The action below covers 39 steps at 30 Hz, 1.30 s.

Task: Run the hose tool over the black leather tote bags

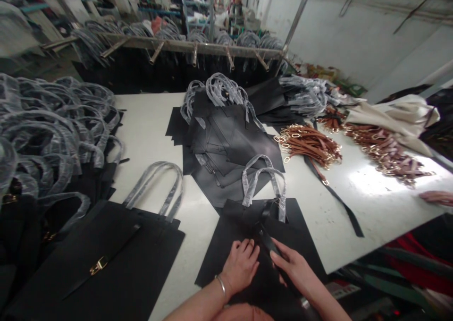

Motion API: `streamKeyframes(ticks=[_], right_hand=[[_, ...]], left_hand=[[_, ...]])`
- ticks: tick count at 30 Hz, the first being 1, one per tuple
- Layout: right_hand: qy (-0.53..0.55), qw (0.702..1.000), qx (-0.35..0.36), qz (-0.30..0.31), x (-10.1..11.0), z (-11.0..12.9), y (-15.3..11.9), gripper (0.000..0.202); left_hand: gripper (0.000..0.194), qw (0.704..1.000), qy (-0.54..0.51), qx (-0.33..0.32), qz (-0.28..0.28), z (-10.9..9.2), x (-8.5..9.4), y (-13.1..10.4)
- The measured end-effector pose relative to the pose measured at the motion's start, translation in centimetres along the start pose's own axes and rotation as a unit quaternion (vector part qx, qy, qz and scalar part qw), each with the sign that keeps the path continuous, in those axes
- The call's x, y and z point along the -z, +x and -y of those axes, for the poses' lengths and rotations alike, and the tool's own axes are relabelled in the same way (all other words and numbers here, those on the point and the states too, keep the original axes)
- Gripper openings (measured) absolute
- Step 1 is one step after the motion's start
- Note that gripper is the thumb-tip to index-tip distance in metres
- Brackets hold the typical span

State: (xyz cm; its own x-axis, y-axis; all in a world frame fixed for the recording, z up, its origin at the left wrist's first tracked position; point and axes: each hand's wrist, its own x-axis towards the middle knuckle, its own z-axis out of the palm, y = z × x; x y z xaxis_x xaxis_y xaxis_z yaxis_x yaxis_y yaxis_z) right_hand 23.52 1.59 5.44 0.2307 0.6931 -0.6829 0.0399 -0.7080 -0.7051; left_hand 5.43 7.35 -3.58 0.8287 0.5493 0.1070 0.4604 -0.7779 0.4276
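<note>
Two hands work over a black bag [265, 283] on a white table [196, 212], head view.
At 5 o'clock in the frame, the bag lies flat, its plastic-wrapped handles [282, 193] pointing to 12. The left hand [241, 262] rests on it with fingers lightly bent and close together; whether it pinches anything cannot be told. The right hand [292, 262], just beside it toward 3 o'clock, is closed around a black strip [264, 238] that slants from 11 to 5 across the bag. A second bag [116, 245] with a gold buckle [98, 266] lies at 8 o'clock, a pile of black bags [247, 141] near the centre, brown straps [313, 146] at 3 and a metal rack [194, 48] at 12.
</note>
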Motion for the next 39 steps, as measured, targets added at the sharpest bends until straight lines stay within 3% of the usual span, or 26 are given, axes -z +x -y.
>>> streamKeyframes(ticks=[6,10,14,19,29,39], right_hand=[[0.033,0.998,-0.051,-0.009,0.1,1.1,0.8,0.073],[0.033,0.999,-0.035,-0.010,-0.3,2.7,2.2,0.065],[0.008,1.000,-0.004,-0.027,-0.5,2.8,2.0,0.065],[-0.056,0.997,0.041,0.021,-0.1,2.1,0.9,0.060],[-0.139,0.988,0.064,0.029,-3.3,4.6,3.7,0.055],[-0.190,0.979,0.043,0.053,-2.8,5.2,2.1,0.058]], left_hand=[[0.039,1.000,-0.007,-0.006,0.009,0.0,0.3,0.1],[0.039,1.000,-0.005,-0.002,0.010,0.0,0.1,0.1],[0.038,1.000,-0.005,-0.001,0.005,0.1,0.0,0.0],[0.038,1.000,-0.009,-0.009,0.001,0.1,0.1,0.0],[0.024,1.000,-0.023,-0.016,0.008,0.2,-0.2,0.2],[0.020,1.000,-0.020,0.006,-0.003,0.2,-0.5,0.1]])
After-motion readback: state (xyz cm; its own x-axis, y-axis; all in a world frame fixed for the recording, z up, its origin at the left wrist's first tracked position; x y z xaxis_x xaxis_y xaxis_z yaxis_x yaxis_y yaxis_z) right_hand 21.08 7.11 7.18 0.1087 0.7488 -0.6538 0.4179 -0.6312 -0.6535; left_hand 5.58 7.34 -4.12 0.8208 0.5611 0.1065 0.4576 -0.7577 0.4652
